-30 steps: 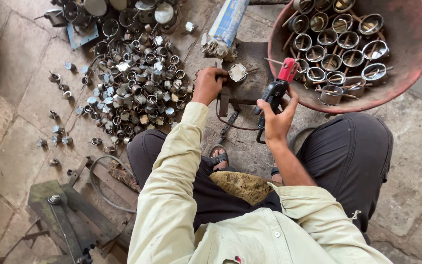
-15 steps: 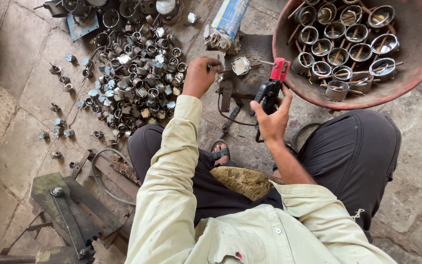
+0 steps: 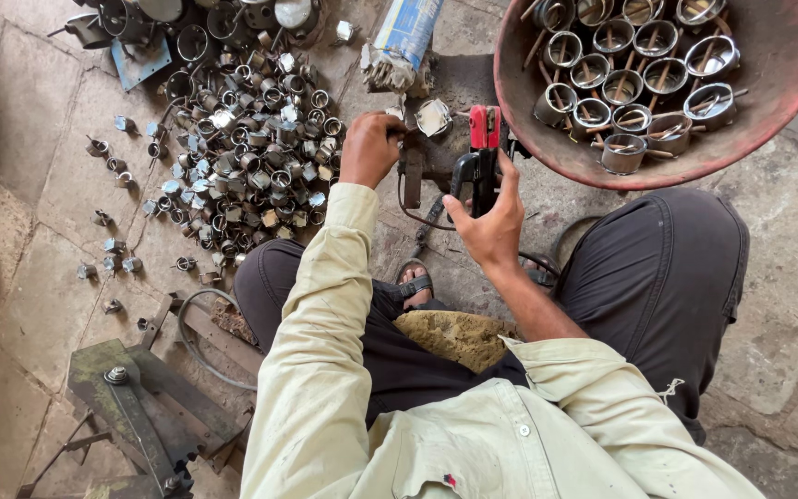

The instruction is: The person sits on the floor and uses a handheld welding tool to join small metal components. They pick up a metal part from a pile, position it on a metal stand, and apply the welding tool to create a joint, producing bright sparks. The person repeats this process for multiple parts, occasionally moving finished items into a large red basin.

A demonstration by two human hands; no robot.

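Note:
My left hand (image 3: 369, 148) is closed around a small metal piece (image 3: 433, 117) held against a dark iron block (image 3: 415, 164) on the stone floor. My right hand (image 3: 489, 222) grips a red and black welding electrode holder (image 3: 480, 157), its red tip pointing at that piece. A black cable (image 3: 424, 225) trails from the holder toward my sandalled foot (image 3: 415, 282). What exactly sits between my left fingers is partly hidden by the hand.
A heap of several small metal rings and cups (image 3: 251, 148) lies to the left. A big red basin (image 3: 787, 102) at the upper right holds several finished metal cups with sticks (image 3: 630, 65). A green iron tool (image 3: 150, 407) lies at the lower left, a blue-white packet (image 3: 404, 37) at the top.
The view has drifted slightly, so the basin and heap sit higher in the picture. Both hands stay at the iron block; my right hand keeps the holder near the piece.

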